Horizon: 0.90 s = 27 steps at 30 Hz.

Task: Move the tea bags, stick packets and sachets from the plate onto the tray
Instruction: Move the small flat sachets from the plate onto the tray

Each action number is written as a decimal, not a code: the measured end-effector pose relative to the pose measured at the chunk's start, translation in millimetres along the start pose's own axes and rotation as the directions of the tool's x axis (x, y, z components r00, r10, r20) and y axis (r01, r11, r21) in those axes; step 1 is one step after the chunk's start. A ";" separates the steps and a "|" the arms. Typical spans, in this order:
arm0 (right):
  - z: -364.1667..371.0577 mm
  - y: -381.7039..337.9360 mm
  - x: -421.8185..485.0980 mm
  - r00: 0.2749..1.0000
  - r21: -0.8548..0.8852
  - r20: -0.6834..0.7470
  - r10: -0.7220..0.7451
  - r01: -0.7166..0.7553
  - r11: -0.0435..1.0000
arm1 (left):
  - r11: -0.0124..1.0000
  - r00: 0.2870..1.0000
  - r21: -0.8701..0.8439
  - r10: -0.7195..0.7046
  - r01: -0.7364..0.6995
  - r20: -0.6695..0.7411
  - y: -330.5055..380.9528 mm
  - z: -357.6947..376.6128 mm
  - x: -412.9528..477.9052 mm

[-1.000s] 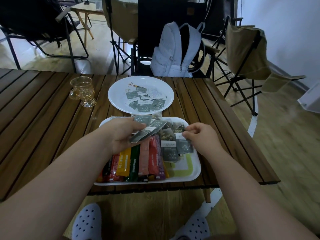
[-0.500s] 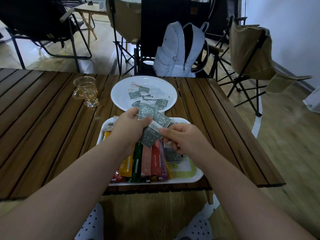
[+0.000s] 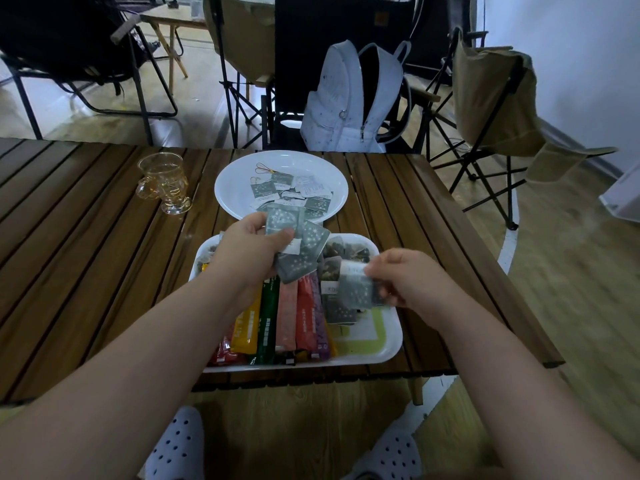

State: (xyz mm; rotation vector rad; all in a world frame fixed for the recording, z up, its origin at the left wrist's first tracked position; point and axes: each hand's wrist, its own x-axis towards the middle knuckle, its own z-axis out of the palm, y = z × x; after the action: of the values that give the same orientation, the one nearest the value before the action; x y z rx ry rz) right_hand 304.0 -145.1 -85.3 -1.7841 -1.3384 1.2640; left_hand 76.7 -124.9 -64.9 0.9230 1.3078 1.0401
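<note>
Several sachets (image 3: 301, 244) fan from the pinching left hand (image 3: 249, 251) so the right hand (image 3: 405, 278), pinching one sachet (image 3: 356, 289), can lay it at the right edge of the tray (image 3: 388, 344).

Left forearm (image 3: 138, 358) and right forearm (image 3: 502, 358) were bare. Footwear noted at the near edge: left clog (image 3: 176, 445) and right clog (image 3: 391, 455) — white, moulded, perforated with round holes.

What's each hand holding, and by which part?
Left hand grips a fan of grey sachets by their left edges. Right hand pinches one grey sachet by its right edge, over the tray.
</note>
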 end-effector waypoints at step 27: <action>1.7 -11.9 -0.8 0.993 0.414 -0.119 -0.004 0.053 0.909 | 0.997 0.974 0.051 -0.068 0.058 0.214 -1.5 -0.4 -2.9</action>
State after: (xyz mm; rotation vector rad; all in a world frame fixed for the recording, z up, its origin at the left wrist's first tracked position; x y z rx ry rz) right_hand 297.6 -142.0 -75.5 -1.5035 -0.9380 1.2939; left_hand 76.4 -128.1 -65.5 0.9927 1.1744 0.8397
